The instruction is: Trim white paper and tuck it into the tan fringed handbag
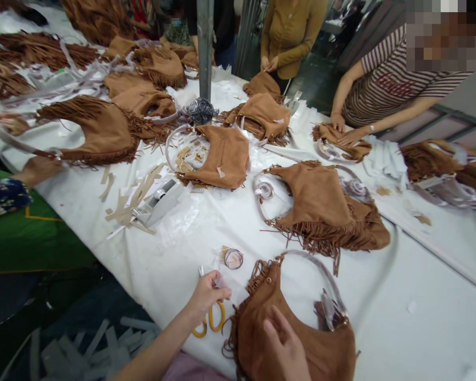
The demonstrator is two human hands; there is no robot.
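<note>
My left hand point(209, 292) pinches a small clear plastic piece point(221, 281) between thumb and fingers, just left of the nearest brown suede bag point(252, 320). This fringed bag lies on the white table, its wrapped shoulder strap point(321, 270) curving away at the top. On the bag's front my right hand point(287, 349) rests with thumb and index finger apart and nothing visible in them. Beneath my left hand lie scissors with yellow handles point(222, 312), blades partly covered by the hand. A small round roll point(234, 259) sits just beyond.
More brown bags point(317, 198) and another bag point(226, 156) lie further up the table. Paper strips point(138, 190) are heaped at left. A metal post point(204, 53) rises mid-table. Co-workers' hands point(351, 136) handle bags around the edges. White scraps point(83, 349) lie below the table edge.
</note>
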